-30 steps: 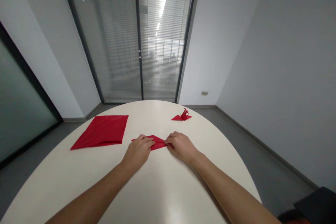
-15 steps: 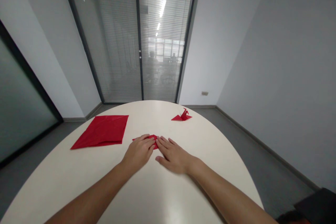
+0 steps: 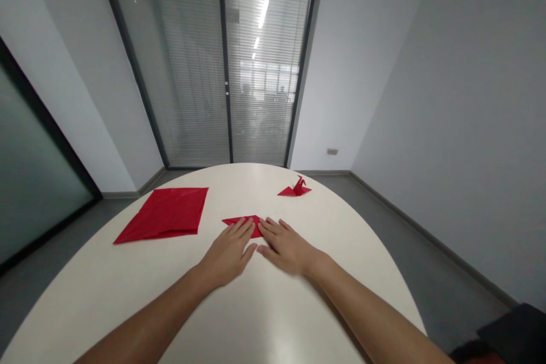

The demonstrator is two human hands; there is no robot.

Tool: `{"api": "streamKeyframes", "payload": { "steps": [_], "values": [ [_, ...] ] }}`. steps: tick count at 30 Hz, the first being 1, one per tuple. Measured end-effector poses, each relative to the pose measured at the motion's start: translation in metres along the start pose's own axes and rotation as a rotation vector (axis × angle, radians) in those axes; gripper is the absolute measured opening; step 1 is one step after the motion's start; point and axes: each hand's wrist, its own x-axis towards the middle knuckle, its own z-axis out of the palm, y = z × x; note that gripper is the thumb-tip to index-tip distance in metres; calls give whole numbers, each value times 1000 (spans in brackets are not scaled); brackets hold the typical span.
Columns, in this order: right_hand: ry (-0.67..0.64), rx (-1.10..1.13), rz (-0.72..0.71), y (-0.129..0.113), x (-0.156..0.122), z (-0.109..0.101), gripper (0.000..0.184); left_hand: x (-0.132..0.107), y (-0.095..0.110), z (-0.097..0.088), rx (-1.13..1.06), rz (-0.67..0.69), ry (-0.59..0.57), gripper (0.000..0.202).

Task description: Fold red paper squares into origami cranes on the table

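A small folded piece of red paper lies flat on the white table, partly covered by my fingers. My left hand rests on its left and middle part, palm down, with fingers stretched out and thumb apart. Over the paper's right end lies my right hand, also flat with its fingers extended. The tips of both thumbs come close together just below the paper. A pointed tip of the paper sticks out to the left, beyond my left fingers.
Large red paper sheets lie at the table's left. A folded red paper crane stands near the far right edge. Beyond the round table are a glass partition with blinds and grey walls. A dark object is at lower right.
My left hand has flattened and spread, its thumb moving out toward my right thumb. More of the red paper's left tip and upper edge shows. My right hand has shifted slightly.
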Motion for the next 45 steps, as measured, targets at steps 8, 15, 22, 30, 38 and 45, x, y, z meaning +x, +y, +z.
{"api": "streamKeyframes", "payload": {
  "steps": [8,15,22,30,38,45],
  "values": [
    [162,-14,-174,11,6,-2,36,1,8,-17,-27,40,111,35],
    [190,-14,-236,8,7,-7,28,1,9,-19,-72,63,141,27],
    [180,-15,-183,16,6,-4,34,-1,7,-16,-65,15,110,33],
    [139,47,-214,20,-3,-16,42,1,6,-18,-94,-99,47,33],
    [157,64,-178,22,-3,-17,45,1,-5,-17,-140,-163,117,29],
    [199,47,-239,31,3,-9,41,3,-10,-14,-174,-188,122,30]
  ]
}}
